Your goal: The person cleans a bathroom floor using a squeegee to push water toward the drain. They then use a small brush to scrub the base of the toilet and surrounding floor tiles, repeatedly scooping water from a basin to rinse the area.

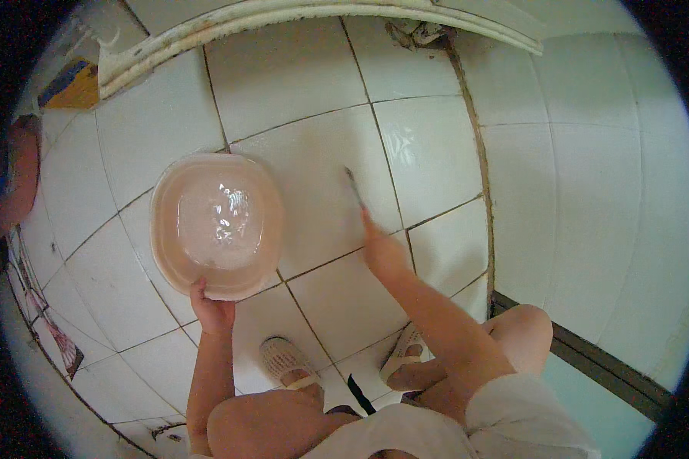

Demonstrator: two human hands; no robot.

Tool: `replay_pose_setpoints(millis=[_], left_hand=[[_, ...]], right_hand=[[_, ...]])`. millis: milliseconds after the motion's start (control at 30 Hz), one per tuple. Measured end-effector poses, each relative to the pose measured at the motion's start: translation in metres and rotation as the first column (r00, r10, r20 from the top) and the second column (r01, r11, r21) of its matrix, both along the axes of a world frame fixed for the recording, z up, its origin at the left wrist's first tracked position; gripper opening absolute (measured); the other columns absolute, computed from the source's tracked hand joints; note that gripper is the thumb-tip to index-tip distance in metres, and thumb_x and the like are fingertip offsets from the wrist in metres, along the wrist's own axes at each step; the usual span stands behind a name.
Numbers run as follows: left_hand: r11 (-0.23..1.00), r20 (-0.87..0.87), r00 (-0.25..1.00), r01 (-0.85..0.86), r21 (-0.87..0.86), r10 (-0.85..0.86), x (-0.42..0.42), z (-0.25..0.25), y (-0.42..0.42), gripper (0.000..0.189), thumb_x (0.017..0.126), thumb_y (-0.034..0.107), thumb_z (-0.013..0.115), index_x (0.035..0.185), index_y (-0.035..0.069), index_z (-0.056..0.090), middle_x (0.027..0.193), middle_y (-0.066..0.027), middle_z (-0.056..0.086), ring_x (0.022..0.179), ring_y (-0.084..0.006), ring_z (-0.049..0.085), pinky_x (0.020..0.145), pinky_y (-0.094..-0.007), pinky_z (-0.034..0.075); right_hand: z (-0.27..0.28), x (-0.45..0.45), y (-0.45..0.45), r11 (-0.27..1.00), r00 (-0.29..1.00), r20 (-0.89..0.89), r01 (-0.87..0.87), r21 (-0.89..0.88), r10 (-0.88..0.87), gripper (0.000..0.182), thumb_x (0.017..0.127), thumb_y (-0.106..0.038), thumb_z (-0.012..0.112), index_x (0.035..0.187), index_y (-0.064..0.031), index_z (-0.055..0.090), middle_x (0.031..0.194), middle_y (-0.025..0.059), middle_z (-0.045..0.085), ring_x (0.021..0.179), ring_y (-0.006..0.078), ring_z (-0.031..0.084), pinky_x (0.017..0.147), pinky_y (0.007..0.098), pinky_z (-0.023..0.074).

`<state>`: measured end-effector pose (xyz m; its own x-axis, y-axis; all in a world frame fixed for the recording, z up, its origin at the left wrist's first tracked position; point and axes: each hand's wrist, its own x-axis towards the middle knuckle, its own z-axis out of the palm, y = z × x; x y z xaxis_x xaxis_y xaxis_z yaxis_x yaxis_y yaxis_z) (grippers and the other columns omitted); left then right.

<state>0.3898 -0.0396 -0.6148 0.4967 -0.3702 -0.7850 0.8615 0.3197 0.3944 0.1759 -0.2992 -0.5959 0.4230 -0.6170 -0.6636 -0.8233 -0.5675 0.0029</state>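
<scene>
A pale pink plastic basin [163, 229] is in front of me on the left, over the white tiled floor. Light glints off what looks like water in its bottom. My left hand [213, 310] grips its near rim, with the thumb over the edge. To the right, my right hand [386, 252] is closed around a thin, dark-tipped tool [353, 186], blurred, possibly a small brush. The tool points away from me above the floor tiles [316, 149]. Whether its tip touches the tiles, I cannot tell.
My shoes [287, 358] stand on the floor close to me. A white raised edge [298, 10] curves across the far side. Dirty grout [476, 137] lines the foot of the tiled wall [591, 172] at right. A reddish-brown object [20, 172] is at far left.
</scene>
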Motion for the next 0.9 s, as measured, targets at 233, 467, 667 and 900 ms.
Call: replay_pose_setpoints(millis=[233, 467, 667, 900], left_hand=[[0.996, 0.01, 0.999, 0.044, -0.071, -0.044, -0.004, -0.011, -0.007, 0.051, 0.078, 0.027, 0.046, 0.125, 0.009, 0.037, 0.122, -0.0082, 0.045, 0.114, -0.0272, 0.044, 0.095, -0.0481, 0.038], [0.999, 0.04, 0.998, -0.04, 0.013, 0.04, 0.008, -0.007, 0.001, 0.05, 0.077, 0.026, 0.046, 0.123, 0.008, 0.039, 0.12, -0.0087, 0.046, 0.113, -0.0262, 0.045, 0.096, -0.045, 0.037], [0.998, -0.003, 1.0, -0.017, -0.059, 0.017, -0.003, -0.023, -0.008, 0.052, 0.077, 0.026, 0.048, 0.125, 0.008, 0.038, 0.122, -0.0093, 0.046, 0.116, -0.0268, 0.042, 0.099, -0.0451, 0.034], [0.998, -0.007, 0.998, -0.065, 0.001, 0.065, 0.005, -0.011, 0.016, 0.051, 0.078, 0.023, 0.048, 0.125, 0.006, 0.037, 0.123, -0.0094, 0.046, 0.116, -0.0269, 0.042, 0.099, -0.0451, 0.034]], right_hand=[[-0.001, -0.046, -0.082, 0.961, 0.963, 0.259, -0.003, -0.277, 0.078, 0.068, 0.082, -0.013, 0.05, 0.141, -0.0189, 0.017, 0.064, 0.0131, 0.058, 0.053, 0.034, 0.054, 0.051, 0.0436, 0.0444], [-0.009, -0.102, -0.045, 0.995, 0.995, -0.049, -0.085, -0.055, 0.083, 0.068, 0.087, -0.017, 0.043, 0.143, -0.0236, 0.006, 0.082, 0.0168, 0.062, 0.068, 0.0316, 0.06, 0.061, 0.0429, 0.0471], [-0.002, 0.017, -0.149, 0.982, 0.951, 0.289, -0.057, -0.181, 0.108, 0.062, 0.086, -0.02, 0.044, 0.141, -0.0202, 0.015, 0.075, 0.0212, 0.06, 0.061, 0.0366, 0.057, 0.057, 0.046, 0.0456], [0.004, -0.095, -0.048, 0.993, 0.994, -0.082, -0.062, 0.097, 0.07, 0.068, 0.086, -0.012, 0.043, 0.143, -0.0249, 0.007, 0.093, 0.018, 0.063, 0.073, 0.033, 0.061, 0.068, 0.0414, 0.0478]])
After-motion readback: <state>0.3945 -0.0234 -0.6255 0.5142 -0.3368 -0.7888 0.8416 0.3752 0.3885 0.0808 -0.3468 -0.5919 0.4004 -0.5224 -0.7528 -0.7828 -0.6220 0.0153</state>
